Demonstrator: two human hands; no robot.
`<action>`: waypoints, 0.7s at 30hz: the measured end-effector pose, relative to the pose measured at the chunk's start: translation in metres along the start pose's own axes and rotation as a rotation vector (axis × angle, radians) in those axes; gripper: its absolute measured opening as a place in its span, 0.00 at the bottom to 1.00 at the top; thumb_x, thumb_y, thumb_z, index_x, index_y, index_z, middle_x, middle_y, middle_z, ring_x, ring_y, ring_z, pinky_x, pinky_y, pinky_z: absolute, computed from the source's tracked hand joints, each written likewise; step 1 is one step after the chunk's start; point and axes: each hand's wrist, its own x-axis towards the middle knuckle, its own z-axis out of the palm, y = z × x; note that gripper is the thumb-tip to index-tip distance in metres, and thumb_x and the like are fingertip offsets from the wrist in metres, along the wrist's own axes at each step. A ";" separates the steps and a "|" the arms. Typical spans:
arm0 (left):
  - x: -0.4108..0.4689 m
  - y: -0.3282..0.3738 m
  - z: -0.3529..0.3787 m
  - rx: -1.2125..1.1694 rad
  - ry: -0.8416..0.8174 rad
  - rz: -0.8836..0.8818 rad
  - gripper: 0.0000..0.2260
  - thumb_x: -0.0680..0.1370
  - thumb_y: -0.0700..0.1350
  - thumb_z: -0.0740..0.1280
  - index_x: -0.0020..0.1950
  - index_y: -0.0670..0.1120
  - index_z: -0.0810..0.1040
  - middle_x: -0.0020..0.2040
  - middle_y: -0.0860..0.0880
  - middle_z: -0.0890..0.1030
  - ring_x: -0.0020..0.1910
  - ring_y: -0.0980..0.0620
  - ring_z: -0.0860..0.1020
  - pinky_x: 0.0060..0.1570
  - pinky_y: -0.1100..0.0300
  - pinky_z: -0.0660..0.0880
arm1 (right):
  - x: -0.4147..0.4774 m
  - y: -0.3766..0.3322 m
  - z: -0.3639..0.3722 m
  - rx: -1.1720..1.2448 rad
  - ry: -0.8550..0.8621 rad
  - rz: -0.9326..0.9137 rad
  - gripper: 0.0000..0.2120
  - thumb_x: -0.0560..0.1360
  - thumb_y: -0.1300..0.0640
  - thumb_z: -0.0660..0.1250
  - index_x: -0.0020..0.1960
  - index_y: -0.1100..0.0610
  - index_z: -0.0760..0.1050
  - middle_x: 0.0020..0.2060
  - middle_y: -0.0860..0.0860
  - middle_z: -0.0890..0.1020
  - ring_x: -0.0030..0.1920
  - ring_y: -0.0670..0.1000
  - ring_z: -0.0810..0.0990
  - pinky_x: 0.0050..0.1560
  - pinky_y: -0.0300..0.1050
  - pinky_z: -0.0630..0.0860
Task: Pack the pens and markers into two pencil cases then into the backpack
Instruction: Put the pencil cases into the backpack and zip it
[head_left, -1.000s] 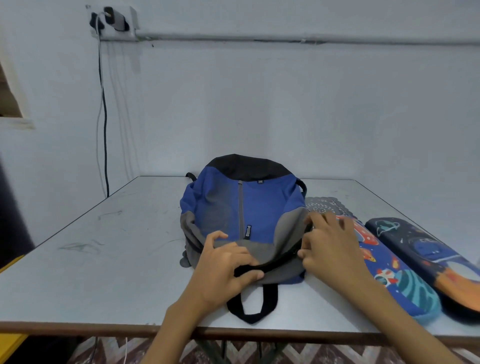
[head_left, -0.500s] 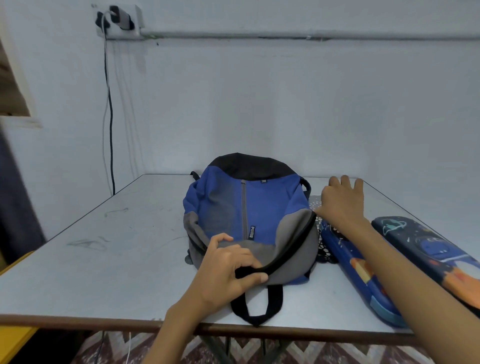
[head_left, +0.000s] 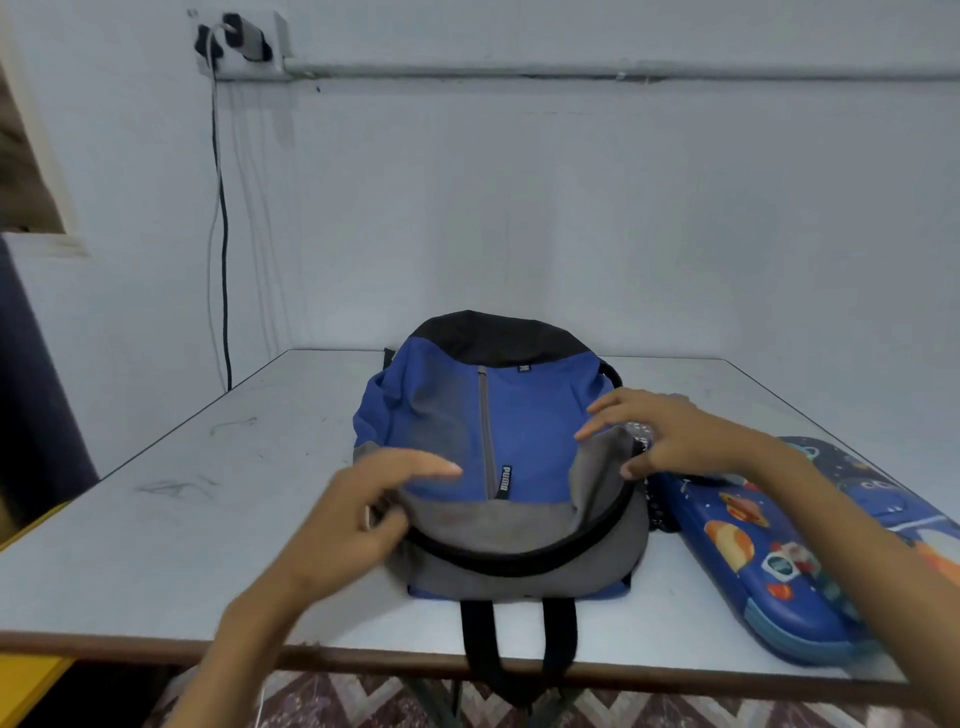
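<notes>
The backpack (head_left: 519, 441) lies on the table (head_left: 156, 545), a blue case (head_left: 769, 561) and a dark case (head_left: 857, 483) to its right; the right hand (head_left: 675, 436) is spread and empty over its right edge, and the left hand (head_left: 353, 519) is at the flap, grip indeterminate.

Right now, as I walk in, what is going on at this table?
A person is working on a blue, grey and black Puma backpack that lies flat on the white table. The left hand is at the bag's near-left edge by the zip, but blur hides whether it grips. The right hand is over the bag's right side with fingers spread. A blue space-print pencil case and a darker pencil case lie right of the bag, not yet inside.
</notes>
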 end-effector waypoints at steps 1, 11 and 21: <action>0.001 -0.015 -0.009 0.072 0.008 -0.036 0.33 0.66 0.30 0.62 0.64 0.59 0.77 0.62 0.61 0.79 0.64 0.57 0.76 0.60 0.68 0.70 | -0.001 -0.001 0.001 -0.021 -0.048 -0.020 0.26 0.68 0.65 0.74 0.59 0.42 0.78 0.62 0.41 0.71 0.62 0.41 0.70 0.62 0.38 0.68; 0.024 -0.056 -0.035 0.107 0.002 -0.238 0.09 0.71 0.54 0.68 0.50 0.62 0.82 0.47 0.60 0.84 0.49 0.55 0.81 0.60 0.52 0.74 | 0.016 -0.004 -0.001 0.059 0.168 -0.102 0.06 0.66 0.56 0.77 0.39 0.54 0.82 0.39 0.45 0.83 0.42 0.42 0.79 0.48 0.45 0.75; 0.102 -0.092 -0.024 0.032 0.400 -0.626 0.15 0.68 0.62 0.68 0.45 0.54 0.81 0.42 0.49 0.83 0.48 0.44 0.81 0.52 0.46 0.78 | 0.082 0.030 -0.014 0.422 0.547 0.320 0.09 0.71 0.57 0.75 0.35 0.57 0.79 0.33 0.53 0.80 0.37 0.51 0.77 0.35 0.43 0.75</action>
